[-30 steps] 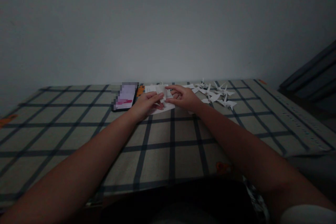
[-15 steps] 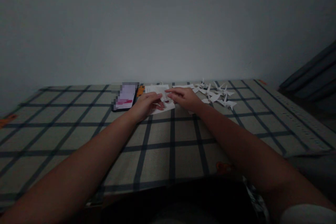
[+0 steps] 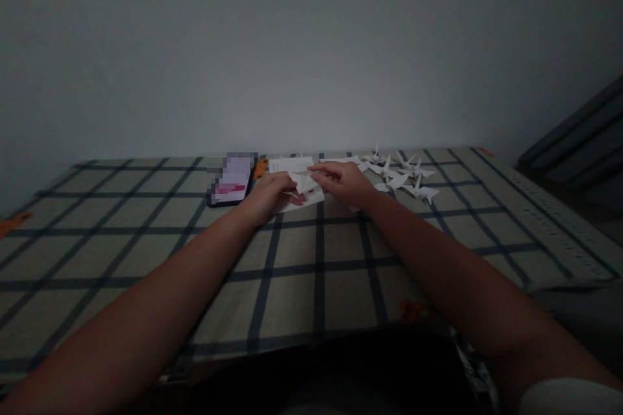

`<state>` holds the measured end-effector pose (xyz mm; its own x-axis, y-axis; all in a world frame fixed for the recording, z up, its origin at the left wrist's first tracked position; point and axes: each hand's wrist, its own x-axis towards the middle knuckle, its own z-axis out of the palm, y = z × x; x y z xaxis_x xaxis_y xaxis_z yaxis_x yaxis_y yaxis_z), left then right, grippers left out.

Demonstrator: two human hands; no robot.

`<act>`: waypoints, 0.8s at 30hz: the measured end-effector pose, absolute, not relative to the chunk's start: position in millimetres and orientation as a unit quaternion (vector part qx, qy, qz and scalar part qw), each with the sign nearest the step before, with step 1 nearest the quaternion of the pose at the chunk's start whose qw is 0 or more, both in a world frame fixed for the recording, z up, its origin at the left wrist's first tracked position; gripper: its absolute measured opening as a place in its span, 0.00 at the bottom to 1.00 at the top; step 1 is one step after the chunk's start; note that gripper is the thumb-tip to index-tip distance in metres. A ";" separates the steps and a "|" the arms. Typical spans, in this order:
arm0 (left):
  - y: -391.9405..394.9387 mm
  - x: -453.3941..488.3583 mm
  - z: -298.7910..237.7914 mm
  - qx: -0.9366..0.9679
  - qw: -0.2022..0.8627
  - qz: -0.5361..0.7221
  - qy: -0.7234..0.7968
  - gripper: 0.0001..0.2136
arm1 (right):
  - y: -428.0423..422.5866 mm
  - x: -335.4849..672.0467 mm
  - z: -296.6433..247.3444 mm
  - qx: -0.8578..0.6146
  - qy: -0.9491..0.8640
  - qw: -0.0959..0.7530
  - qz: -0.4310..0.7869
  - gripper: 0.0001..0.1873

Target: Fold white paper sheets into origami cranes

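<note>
Head cam: L hand (image 3: 270, 194) pinching folded paper (image 3: 304, 182); R hand (image 3: 346, 183) part-curled at its edge, grip unclear.

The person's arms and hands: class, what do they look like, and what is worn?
The left hand and right hand are gloveless, with no rings or watch visible. Both forearms are bare. A plain pale edge, probably a short sleeve, shows at bottom right.
</note>
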<state>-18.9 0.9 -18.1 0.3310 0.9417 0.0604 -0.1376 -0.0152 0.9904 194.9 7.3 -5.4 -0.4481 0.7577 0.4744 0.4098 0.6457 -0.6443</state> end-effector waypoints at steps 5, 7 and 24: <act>-4.0 -16.1 -16.8 0.553 0.583 0.429 0.413 0.08 | 5.6 195.3 -4.2 -0.363 -0.838 0.368 0.178 0.21; -4.8 -15.6 -17.9 0.564 0.571 0.414 0.429 0.09 | 4.7 194.2 -4.3 -0.362 -0.848 0.354 0.156 0.21; -9.6 -13.1 -15.2 0.555 0.584 0.402 0.435 0.08 | -7.2 177.5 -1.8 -0.324 -0.886 0.322 -0.076 0.12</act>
